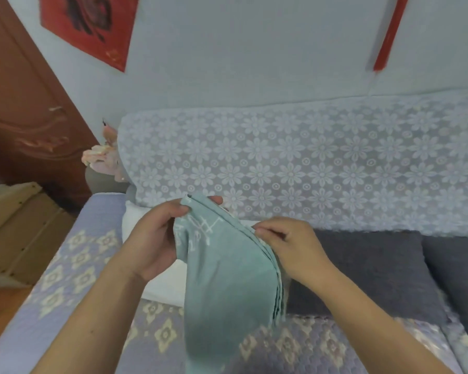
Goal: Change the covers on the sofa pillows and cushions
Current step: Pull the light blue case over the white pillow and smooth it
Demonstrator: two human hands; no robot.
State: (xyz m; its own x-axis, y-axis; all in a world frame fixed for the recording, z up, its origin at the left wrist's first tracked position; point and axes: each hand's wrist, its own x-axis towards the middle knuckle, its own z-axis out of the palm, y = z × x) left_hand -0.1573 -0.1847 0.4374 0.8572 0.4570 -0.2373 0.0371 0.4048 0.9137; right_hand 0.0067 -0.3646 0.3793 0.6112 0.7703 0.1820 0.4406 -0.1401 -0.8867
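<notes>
Green cover [222,265] hanging mid-frame over the sofa seat [73,265]. Left hand [152,238] gripping the top corner, right hand [289,247] pinching the layered edge. Looks light and floppy, best held by the edges.

The green cover [224,279] hides part of the white pillow [162,276]; its lower end blurs.

Sofa [73,265] w/ lilac quilted seat cover, cream diamond motifs, carrying everything. Lying on seat: white pillow insert [162,279] at left, leaning vs backrest; dark grey cushion [368,271] just beside it at right; 2nd grey cushion [459,279] touching that, far right. Lace floral throw [308,168] draping over backrest.
</notes>
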